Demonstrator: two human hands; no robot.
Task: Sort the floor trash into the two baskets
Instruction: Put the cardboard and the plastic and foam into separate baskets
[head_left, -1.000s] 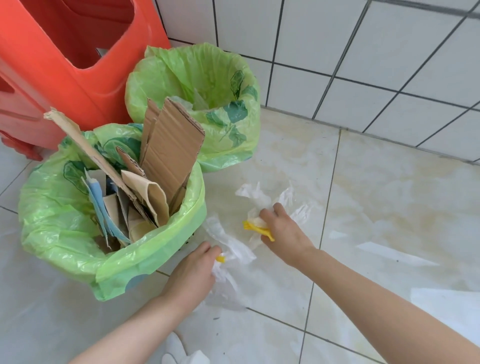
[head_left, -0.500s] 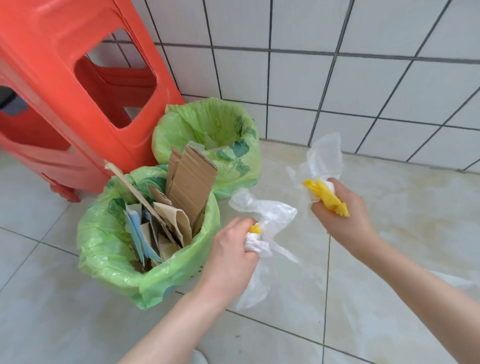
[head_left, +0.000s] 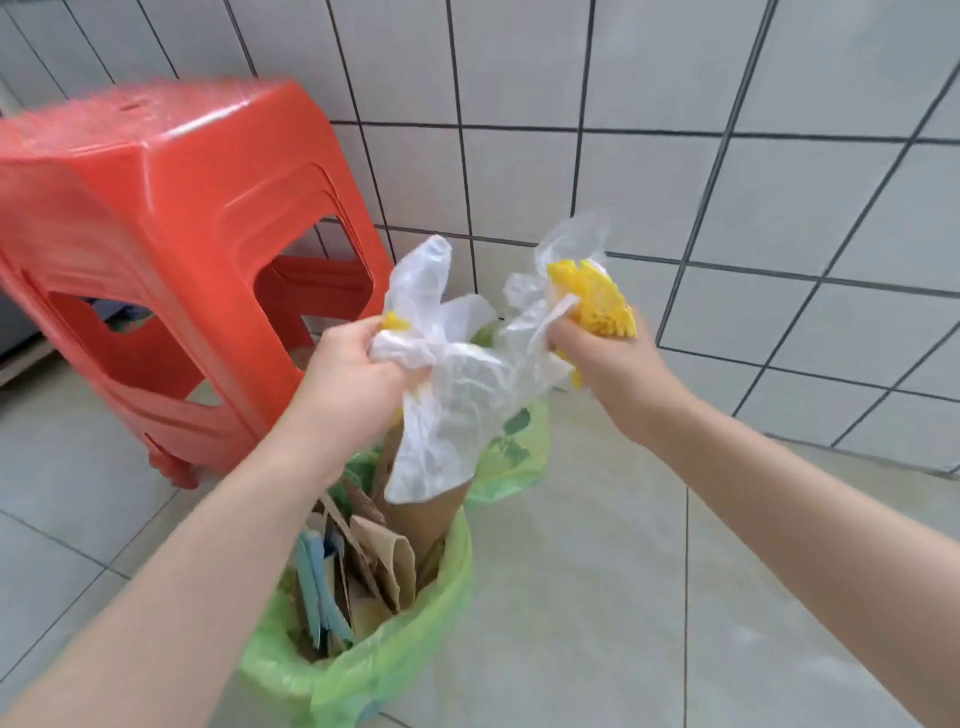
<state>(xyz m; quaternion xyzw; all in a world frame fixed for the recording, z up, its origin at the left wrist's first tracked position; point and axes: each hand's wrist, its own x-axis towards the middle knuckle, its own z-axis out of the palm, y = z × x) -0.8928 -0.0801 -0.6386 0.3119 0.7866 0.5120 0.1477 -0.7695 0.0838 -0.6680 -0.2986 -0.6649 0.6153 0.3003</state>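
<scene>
My left hand grips a crumpled clear plastic bag with a small yellow bit at its top, and the bag hangs down over the baskets. In my right hand is a second clear plastic wrapper with a yellow ribbed strip, held just right of the first. Both hands are raised above the far green-lined basket, mostly hidden behind the bags. The near green-lined basket, below my left forearm, holds cardboard pieces and blue scraps.
A red plastic stool stands at the left, close to the baskets. A white tiled wall runs behind. Beige floor tiles spread to the right of the baskets.
Both hands lifted the plastic bags off the floor and brought them up and together above the baskets. The view tilted upward, showing more of the stool and wall.
</scene>
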